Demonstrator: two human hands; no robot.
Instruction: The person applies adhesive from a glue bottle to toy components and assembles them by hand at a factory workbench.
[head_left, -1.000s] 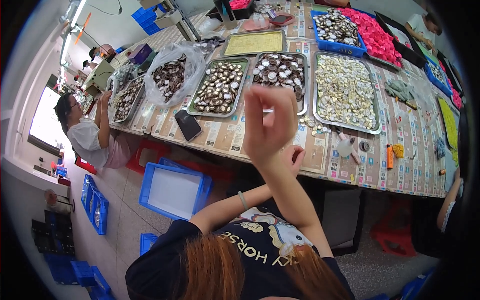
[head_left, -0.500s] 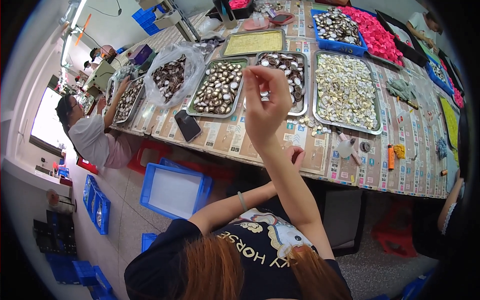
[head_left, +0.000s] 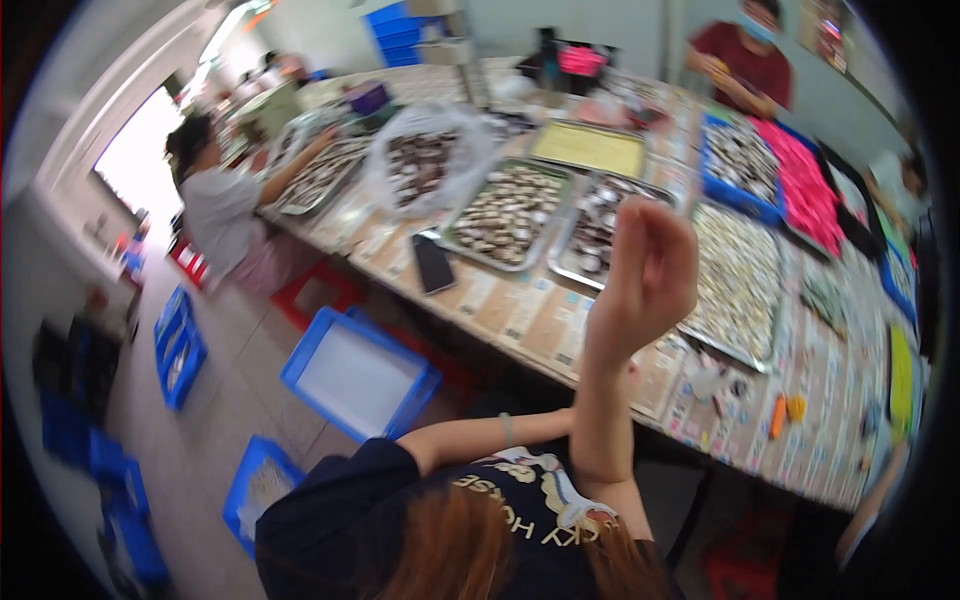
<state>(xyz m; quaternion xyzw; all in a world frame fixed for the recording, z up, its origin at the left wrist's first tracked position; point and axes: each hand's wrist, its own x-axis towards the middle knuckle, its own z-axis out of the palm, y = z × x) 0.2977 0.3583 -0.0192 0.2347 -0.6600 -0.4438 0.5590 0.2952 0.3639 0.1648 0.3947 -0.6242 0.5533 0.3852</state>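
Note:
My right hand [head_left: 645, 285] is raised in front of the table, its fingers curled together in a pinch. Whatever it holds, if anything, is too small or hidden to make out. Crossing toward it from the left, my left forearm [head_left: 470, 435] wears a pale bracelet [head_left: 507, 430]; the left hand is hidden behind the right forearm. Just beyond the raised hand lies a metal tray of brown and white round pieces [head_left: 595, 235]. To its right is a tray of small pale yellow and silver pieces [head_left: 735, 275]; to its left, another tray of round brown-rimmed pieces [head_left: 507, 210].
A dark phone [head_left: 433, 264] lies near the table's front edge. Behind are a clear bag of brown pieces [head_left: 425, 165] and a yellow tray [head_left: 590, 150]. Blue crates [head_left: 355, 370] stand on the floor at left. Co-workers sit at left [head_left: 215, 180] and far right [head_left: 750, 60].
The view has swung, so the table appears shifted right and more tilted, and a masked co-worker shows at the back. My right hand stays raised and pinched; my left hand is now hidden.

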